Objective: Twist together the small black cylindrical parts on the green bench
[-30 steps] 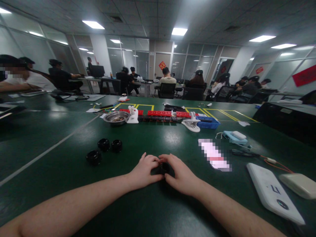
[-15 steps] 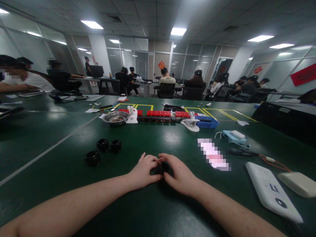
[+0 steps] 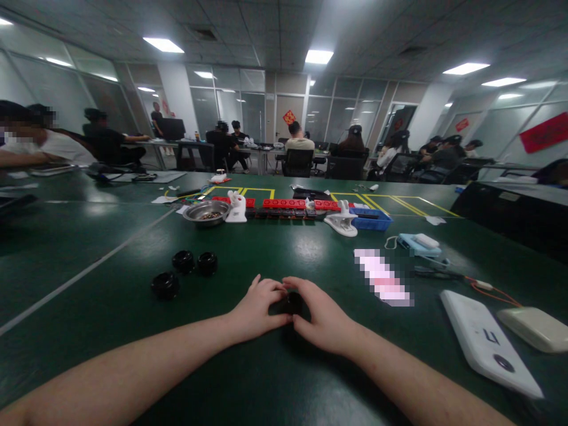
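Between my two hands, low over the green table (image 3: pixel 248 384), is a small glossy black round piece (image 3: pixel 293 303). Its exact kind cannot be made out. My left hand (image 3: pixel 258 309) curls around its left side, thumb and fingers meeting it. From the right, my right hand (image 3: pixel 323 315) closes on it with thumb and fingertips, and the fingers of both hands touch at the top. Three similar glossy black ring-like pieces, one of them nearest me (image 3: pixel 165 285), stand grouped on the table left of my hands.
Ahead lie a metal bowl (image 3: pixel 206 213) with small parts, a white stand (image 3: pixel 236 208), a row of red blocks (image 3: pixel 284 203), a white clamp (image 3: pixel 341 222) and a blue tray (image 3: pixel 373 219). At right are a blurred phone (image 3: pixel 384 278) and a white device (image 3: pixel 490 343). People sit beyond.
My hands keep nearly the same hold on the black round piece, with only a tiny finger shift. The whole view has moved very slightly.
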Tool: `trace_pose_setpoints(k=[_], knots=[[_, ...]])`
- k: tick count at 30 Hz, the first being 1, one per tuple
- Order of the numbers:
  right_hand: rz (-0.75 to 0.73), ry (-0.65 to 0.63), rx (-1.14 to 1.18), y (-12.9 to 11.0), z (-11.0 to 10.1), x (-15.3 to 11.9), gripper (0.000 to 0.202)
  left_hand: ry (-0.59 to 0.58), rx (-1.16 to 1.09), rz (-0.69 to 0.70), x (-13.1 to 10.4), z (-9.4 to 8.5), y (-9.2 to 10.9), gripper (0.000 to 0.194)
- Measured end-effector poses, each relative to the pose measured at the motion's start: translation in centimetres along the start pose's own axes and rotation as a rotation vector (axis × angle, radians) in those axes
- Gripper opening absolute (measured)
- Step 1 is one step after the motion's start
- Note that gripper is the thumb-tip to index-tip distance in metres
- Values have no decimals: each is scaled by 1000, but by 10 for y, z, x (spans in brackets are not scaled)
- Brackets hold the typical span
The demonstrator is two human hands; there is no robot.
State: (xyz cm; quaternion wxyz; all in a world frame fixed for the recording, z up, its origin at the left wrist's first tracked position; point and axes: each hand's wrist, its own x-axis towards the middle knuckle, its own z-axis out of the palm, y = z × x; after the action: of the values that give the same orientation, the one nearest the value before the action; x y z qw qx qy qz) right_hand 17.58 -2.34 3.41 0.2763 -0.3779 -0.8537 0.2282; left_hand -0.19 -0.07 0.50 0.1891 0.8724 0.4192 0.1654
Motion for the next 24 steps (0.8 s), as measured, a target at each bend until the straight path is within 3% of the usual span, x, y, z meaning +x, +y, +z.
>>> trace_pose_setpoints(k=[5,9,14,17,21,24], knots=[[94,118,-77,8,3,1,52,5,-1,5,-1,-1,3,27],[174,119,-88,7,2,3,45,11,-4,7,-1,-1,4,26],[61,37,15,3,0,1,52,9,-3,16,-1,1,0,28],[45,57,-8,4,0,1,55,13,1,13,-1,1,0,27],[103,150,-99,8,2,3,40,12,-4,10,-1,0,2,28],[94,118,-132,7,-1,4,24,9,-11,9,-1,0,2,28]])
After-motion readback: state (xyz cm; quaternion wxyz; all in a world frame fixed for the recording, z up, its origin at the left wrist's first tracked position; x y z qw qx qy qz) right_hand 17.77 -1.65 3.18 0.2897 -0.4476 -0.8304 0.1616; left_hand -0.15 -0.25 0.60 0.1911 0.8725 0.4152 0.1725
